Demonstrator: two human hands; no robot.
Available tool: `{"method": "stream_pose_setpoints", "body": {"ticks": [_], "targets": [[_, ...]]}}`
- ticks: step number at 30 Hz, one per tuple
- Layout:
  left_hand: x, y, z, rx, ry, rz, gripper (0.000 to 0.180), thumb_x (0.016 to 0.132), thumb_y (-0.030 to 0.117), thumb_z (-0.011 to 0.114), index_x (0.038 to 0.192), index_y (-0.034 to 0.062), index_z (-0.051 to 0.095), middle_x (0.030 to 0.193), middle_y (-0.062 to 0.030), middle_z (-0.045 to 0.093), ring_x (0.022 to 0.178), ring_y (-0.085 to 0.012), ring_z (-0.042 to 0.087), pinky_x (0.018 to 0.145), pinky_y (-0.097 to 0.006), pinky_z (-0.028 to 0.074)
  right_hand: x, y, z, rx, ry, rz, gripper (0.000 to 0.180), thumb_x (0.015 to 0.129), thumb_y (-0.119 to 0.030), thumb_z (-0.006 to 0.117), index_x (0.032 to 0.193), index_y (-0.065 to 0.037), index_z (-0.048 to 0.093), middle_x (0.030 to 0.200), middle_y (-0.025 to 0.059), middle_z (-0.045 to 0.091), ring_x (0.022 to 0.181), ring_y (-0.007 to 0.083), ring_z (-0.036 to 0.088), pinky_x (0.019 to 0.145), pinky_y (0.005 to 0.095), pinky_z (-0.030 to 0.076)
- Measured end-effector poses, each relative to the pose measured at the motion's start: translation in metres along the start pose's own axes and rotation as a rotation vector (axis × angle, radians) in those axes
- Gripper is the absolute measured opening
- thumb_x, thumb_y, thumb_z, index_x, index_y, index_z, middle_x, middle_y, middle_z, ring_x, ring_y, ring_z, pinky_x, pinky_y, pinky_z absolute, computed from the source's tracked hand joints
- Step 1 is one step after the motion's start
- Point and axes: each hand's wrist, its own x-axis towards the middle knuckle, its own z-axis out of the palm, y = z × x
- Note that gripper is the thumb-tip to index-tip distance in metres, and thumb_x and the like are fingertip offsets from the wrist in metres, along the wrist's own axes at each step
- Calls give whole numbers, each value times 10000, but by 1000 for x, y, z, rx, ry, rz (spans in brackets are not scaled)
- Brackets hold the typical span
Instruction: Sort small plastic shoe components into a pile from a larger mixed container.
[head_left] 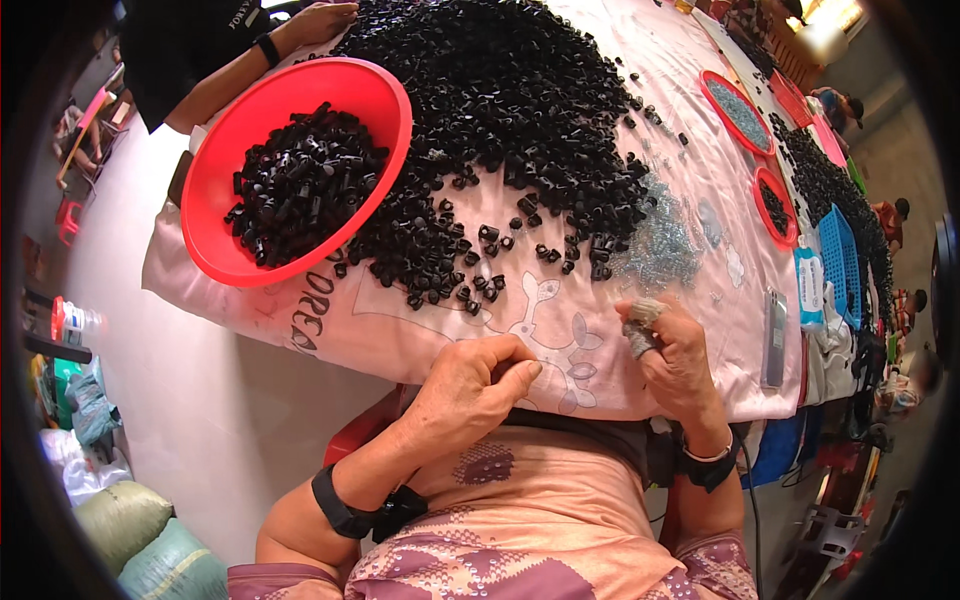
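My left hand (470,385) hovers at the near edge of the pink cloth, its thumb and fingers curled together; whatever they pinch is hidden. To its right, my right hand (682,362) has its fingers bent inward, with greyish wraps on two of them. Anything inside that hand is too small or hidden to make out. Just beyond the right hand lies a heap of small clear pieces (660,245). A broad pile of small black cylindrical parts (500,110) spreads across the cloth, with loose ones scattered toward my hands.
A red bowl (395,150) of black parts stands at the left. At the right are smaller red trays (707,85), a blue basket (838,265) and a phone-like slab (774,340). A co-worker's arm (230,80) reaches in at the upper left. Sacks (125,520) lie at the lower left.
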Motion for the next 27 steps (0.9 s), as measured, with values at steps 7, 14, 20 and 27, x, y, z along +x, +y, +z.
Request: {"method": "stream_pose_setpoints", "body": {"ticks": [7, 14, 20, 27], "targets": [[1, 1, 2, -24, 11, -16, 215, 964, 195, 601, 966, -12, 660, 695, 19, 585, 582, -28, 527, 512, -193, 452, 58, -34, 29, -162, -10, -226, 255, 816, -45, 633, 1054, -112, 698, 899, 126, 574, 749, 302, 628, 668, 378, 529], [-2, 4, -1, -25, 16, 20, 203, 960, 184, 597, 965, -9, 659, 687, 27, 568, 569, -32, 508, 506, -207, 433, 104, -40, 52, -354, -102, -205, 276, 765, -32, 632, 1016, -119, 704, 993, 157, 569, 827, 307, 644, 734, 388, 543], [-2, 3, -1, 9, 27, 58, 217, 953, 190, 601, 955, -20, 657, 687, 12, 577, 576, -45, 517, 507, -225, 428, 109, -39, 56, -388, -135, -256, 375, 691, 33, 609, 1031, -110, 680, 1002, 135, 561, 864, 324, 623, 758, 402, 524], [-2, 4, -2, 30, 40, 53, 209, 941, 175, 597, 948, -25, 660, 676, -12, 588, 579, -61, 530, 512, -246, 436, 84, -45, 52, -472, -203, -323, 319, 672, 10, 634, 977, -82, 648, 982, 144, 556, 901, 336, 601, 761, 407, 509]]}}
